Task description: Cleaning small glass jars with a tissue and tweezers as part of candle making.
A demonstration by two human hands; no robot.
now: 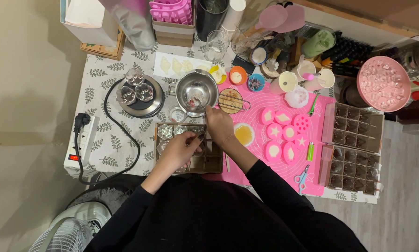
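The small clear mould (194, 138) sits over the brown tray (214, 161), near the desk's front edge. The left hand (179, 150) has its grip closed on this mould from 7 o'clock. The right hand (219, 123), at 1 o'clock of the mould, has its grip pinched on a thin spoon (201, 103) whose tip reaches into the steel bowl (197, 89) at 12 o'clock. A round hot plate (140, 96) stands at 10 o'clock of the tray, with 3 moulds on it. At 3 o'clock lies a pink mat (261, 168) carrying pink round moulds (282, 133).
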